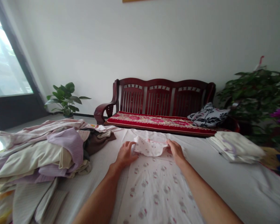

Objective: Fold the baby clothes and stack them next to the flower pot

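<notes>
Our left grip [124, 154] and right grip [176, 151] each pinch the folded top of the floral garment [154, 186]; a laundry pile [37, 152] lies left of it.

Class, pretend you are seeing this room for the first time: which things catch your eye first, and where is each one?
Dead centre, the left hand and right hand hold the turned-over far end of a white floral garment spread flat on a white sheet. Behind it, against the wall, stands a dark red wooden bench, and a loose pile of clothes heaps up at the left.
</notes>
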{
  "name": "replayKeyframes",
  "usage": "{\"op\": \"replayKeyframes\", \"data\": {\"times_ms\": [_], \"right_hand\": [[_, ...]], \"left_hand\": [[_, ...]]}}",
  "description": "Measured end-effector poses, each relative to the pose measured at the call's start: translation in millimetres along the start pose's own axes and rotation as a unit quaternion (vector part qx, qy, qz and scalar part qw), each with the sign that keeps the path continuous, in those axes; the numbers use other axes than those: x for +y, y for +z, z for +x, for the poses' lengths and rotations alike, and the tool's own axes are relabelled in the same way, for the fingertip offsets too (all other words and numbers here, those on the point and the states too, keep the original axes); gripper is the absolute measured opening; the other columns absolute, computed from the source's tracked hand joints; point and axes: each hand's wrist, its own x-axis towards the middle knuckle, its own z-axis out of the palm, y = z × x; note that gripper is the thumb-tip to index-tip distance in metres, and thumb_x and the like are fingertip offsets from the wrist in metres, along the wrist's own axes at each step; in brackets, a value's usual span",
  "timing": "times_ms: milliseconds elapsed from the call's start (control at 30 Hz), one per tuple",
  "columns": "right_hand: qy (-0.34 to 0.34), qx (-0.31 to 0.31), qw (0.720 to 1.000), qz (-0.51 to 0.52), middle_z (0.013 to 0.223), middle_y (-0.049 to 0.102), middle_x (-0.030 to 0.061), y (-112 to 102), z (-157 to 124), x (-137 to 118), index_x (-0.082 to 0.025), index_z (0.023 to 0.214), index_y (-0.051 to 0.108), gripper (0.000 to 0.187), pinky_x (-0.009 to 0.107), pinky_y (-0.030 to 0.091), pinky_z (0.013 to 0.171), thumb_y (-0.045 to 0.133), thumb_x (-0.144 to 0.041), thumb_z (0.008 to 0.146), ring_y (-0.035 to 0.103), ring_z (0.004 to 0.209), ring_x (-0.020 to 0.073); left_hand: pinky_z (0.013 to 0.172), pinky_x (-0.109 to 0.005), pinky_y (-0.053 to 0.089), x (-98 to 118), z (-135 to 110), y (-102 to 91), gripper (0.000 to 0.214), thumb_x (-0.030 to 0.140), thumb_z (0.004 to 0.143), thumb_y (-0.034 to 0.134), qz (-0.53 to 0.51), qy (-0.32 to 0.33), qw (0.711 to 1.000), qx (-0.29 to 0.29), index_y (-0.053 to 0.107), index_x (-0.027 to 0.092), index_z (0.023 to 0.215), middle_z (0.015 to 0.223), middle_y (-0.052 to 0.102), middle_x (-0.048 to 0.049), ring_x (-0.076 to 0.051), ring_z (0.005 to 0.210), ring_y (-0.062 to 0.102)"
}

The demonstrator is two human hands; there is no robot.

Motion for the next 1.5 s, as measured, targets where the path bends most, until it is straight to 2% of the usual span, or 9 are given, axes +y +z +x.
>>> {"op": "replayKeyframes", "data": {"times_ms": [133, 333, 467, 667, 767, 867, 967, 1200, 1500], "right_hand": [[-0.018, 0.023, 0.999, -0.022, 0.096, 0.077, 0.0082, 5.4, -0.4, 2.6, -0.018, 0.097, 0.073, 0.038, 0.032, 0.056, 0.073, 0.057, -0.028, 0.064, 0.072, 0.086, 0.0249], [-0.040, 0.064, 0.994, -0.073, 0.101, 0.076, 0.0077, -5.0, -1.5, 10.0, -0.019, 0.102, 0.072, 0.045, 0.034, 0.055, 0.080, 0.051, -0.024, 0.062, 0.070, 0.091, 0.0258], [-0.049, 0.055, 0.989, -0.126, 0.095, 0.074, 0.0079, -14.6, -6.3, 13.2, -0.020, 0.090, 0.073, 0.039, 0.039, 0.052, 0.088, 0.050, -0.019, 0.058, 0.067, 0.094, 0.0275], [-0.104, 0.027, 0.982, -0.158, 0.107, 0.069, 0.0085, -15.9, -14.1, 12.7, -0.021, 0.099, 0.072, 0.042, 0.038, 0.047, 0.100, 0.046, -0.017, 0.066, 0.062, 0.108, 0.0250], [-0.129, 0.028, 0.975, -0.181, 0.109, 0.069, 0.0100, -16.4, -15.3, 15.5, -0.021, 0.103, 0.070, 0.041, 0.041, 0.046, 0.102, 0.045, -0.018, 0.070, 0.060, 0.111, 0.0267], [-0.136, 0.035, 0.972, -0.186, 0.109, 0.068, 0.0109, -16.7, -15.8, 19.6, -0.020, 0.104, 0.069, 0.040, 0.041, 0.046, 0.101, 0.044, -0.019, 0.072, 0.060, 0.111, 0.0267], [-0.132, 0.044, 0.974, -0.178, 0.108, 0.068, 0.0095, -16.3, -15.7, 22.5, -0.021, 0.103, 0.068, 0.037, 0.040, 0.048, 0.099, 0.046, -0.022, 0.074, 0.061, 0.108, 0.0255], [-0.116, 0.051, 0.978, -0.168, 0.108, 0.070, 0.0107, -14.3, -14.3, 23.3, -0.016, 0.103, 0.069, 0.040, 0.038, 0.048, 0.098, 0.044, -0.016, 0.072, 0.063, 0.106, 0.0242], [-0.104, 0.081, 0.976, -0.176, 0.106, 0.068, 0.0094, -19.9, -19.5, 16.2, -0.017, 0.104, 0.070, 0.043, 0.035, 0.047, 0.098, 0.043, -0.010, 0.072, 0.063, 0.105, 0.0228]], "left_hand": [[0.097, -0.036, 0.044, 10.8, 2.7, 3.2, 0.057, 0.015, 0.077, 0.064, 0.074, -0.030, 0.997, 0.006, 0.052, 0.026, 0.131, 0.123, 0.058, -0.0077, -0.024, 0.111, 0.056], [0.093, -0.034, 0.044, 12.1, 1.1, 5.1, 0.052, 0.002, 0.079, 0.047, 0.117, -0.031, 0.993, -0.006, 0.061, 0.028, 0.122, 0.119, 0.060, -0.0063, -0.023, 0.107, 0.058], [0.101, -0.040, 0.040, 9.5, -3.0, 5.4, 0.045, 0.006, 0.081, 0.048, 0.122, -0.022, 0.991, -0.043, 0.068, 0.027, 0.116, 0.121, 0.065, -0.0066, -0.026, 0.113, 0.058], [0.109, -0.038, 0.036, 1.9, -2.6, -1.3, 0.036, 0.020, 0.082, 0.056, 0.014, -0.038, 0.999, -0.035, 0.074, 0.027, 0.112, 0.122, 0.069, -0.0047, -0.025, 0.121, 0.057], [0.101, -0.030, 0.043, -5.0, 6.9, -6.3, 0.030, 0.030, 0.090, 0.050, -0.061, -0.103, 0.993, -0.007, 0.077, 0.025, 0.101, 0.111, 0.073, -0.0039, -0.021, 0.113, 0.062], [0.087, -0.030, 0.048, -12.7, 22.8, -7.6, 0.033, 0.033, 0.093, 0.046, -0.024, -0.210, 0.977, 0.026, 0.075, 0.020, 0.102, 0.106, 0.074, -0.0079, -0.022, 0.100, 0.067], [0.079, -0.032, 0.048, -18.7, 42.6, -3.9, 0.031, 0.027, 0.092, 0.046, 0.024, -0.248, 0.968, 0.009, 0.075, 0.016, 0.098, 0.098, 0.075, -0.0117, -0.026, 0.094, 0.069], [0.085, -0.030, 0.047, -17.7, 75.3, 13.9, 0.039, 0.032, 0.088, 0.053, 0.097, -0.237, 0.966, -0.043, 0.066, 0.024, 0.124, 0.114, 0.071, -0.0097, -0.023, 0.103, 0.066], [0.094, -0.037, 0.043, -3.3, 67.4, 28.1, 0.037, 0.036, 0.092, 0.046, 0.180, -0.197, 0.963, -0.034, 0.066, 0.027, 0.122, 0.125, 0.061, -0.0104, -0.027, 0.114, 0.058]]}}
